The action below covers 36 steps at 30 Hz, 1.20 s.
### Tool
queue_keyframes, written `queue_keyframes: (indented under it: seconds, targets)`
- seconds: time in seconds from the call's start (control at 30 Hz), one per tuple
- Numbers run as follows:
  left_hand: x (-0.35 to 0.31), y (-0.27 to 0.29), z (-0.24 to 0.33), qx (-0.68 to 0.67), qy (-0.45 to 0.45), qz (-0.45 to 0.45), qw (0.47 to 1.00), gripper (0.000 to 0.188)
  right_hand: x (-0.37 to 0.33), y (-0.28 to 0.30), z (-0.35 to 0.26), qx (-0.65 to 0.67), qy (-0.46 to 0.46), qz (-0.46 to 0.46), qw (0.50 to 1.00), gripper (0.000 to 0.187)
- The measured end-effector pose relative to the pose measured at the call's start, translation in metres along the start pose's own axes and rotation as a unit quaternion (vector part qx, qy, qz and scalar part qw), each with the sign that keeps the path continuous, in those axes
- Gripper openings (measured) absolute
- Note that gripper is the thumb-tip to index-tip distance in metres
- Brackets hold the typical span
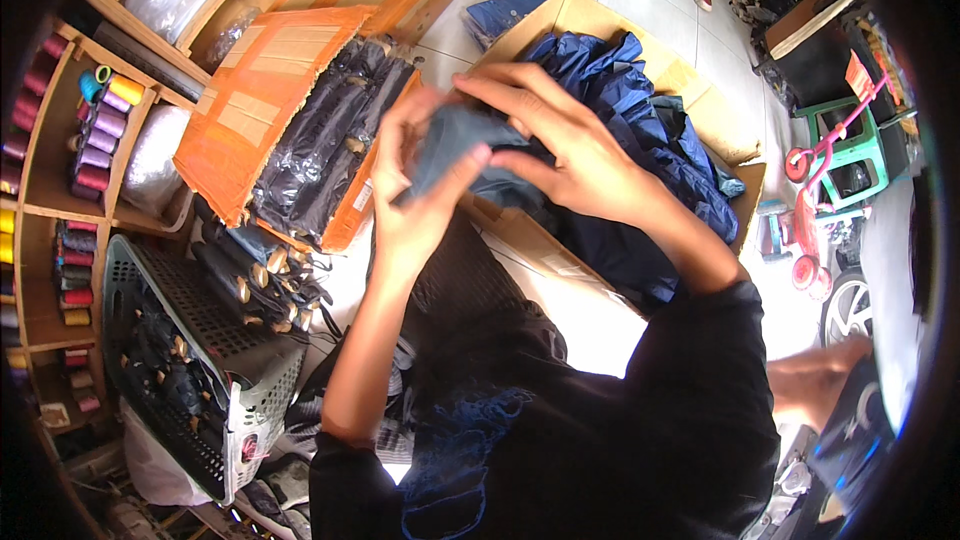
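Note:
In front of my chest, above the open boxes, a thin grey-blue cloth (pixel 447 145) is held between my two hands. My left hand (pixel 408 190) grips it from the left, with the thumb laid across its front; its upper fingers are smeared by motion. From the right, my right hand (pixel 580 150) curves its fingers over the cloth's darker edge, its thumb pointing toward the left thumb. Below the right hand stands an open cardboard box (pixel 715 105), with shiny navy fabric (pixel 590 70) heaped inside. Dark fabric hangs near the box's close edge.
Left of my hands, an orange-taped carton (pixel 235 105) holds dark bundles in clear plastic. Wooden-ended bundles (pixel 262 275) lie beside a grey perforated basket (pixel 265 380). Shelves with thread spools (pixel 95 150) line the left. A green stool (pixel 850 165) and pink scooter (pixel 808 210) stand right.

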State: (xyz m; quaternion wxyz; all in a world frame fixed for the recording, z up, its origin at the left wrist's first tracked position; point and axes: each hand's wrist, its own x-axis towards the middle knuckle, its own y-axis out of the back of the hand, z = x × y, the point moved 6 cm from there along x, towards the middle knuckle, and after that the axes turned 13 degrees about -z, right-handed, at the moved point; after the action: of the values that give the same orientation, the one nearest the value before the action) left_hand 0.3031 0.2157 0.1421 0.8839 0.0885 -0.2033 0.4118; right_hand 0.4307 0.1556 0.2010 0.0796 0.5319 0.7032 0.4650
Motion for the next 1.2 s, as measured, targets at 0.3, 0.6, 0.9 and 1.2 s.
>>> queue_keyframes:
  seconds: [0.3,0.6,0.9,1.2]
  targets:
    - [-0.056,0.079,-0.044,-0.204,0.155,0.237,0.937,0.010,-0.029,-0.061,0.090,0.205,-0.179,-0.102,0.957,0.011]
    - [-0.123,0.102,-0.062,-0.181,0.202,0.268,0.924,0.027,-0.028,-0.055,0.114,-0.208,-0.155,-0.085,0.962,0.038]
    - [-0.157,0.084,-0.085,-0.194,0.285,0.278,0.897,0.027,-0.015,-0.071,0.129,-0.205,-0.152,-0.223,0.941,0.029]
    - [-0.169,0.085,-0.094,-0.180,0.310,0.285,0.889,0.025,-0.009,-0.093,0.126,-0.085,-0.122,-0.340,0.929,0.076]
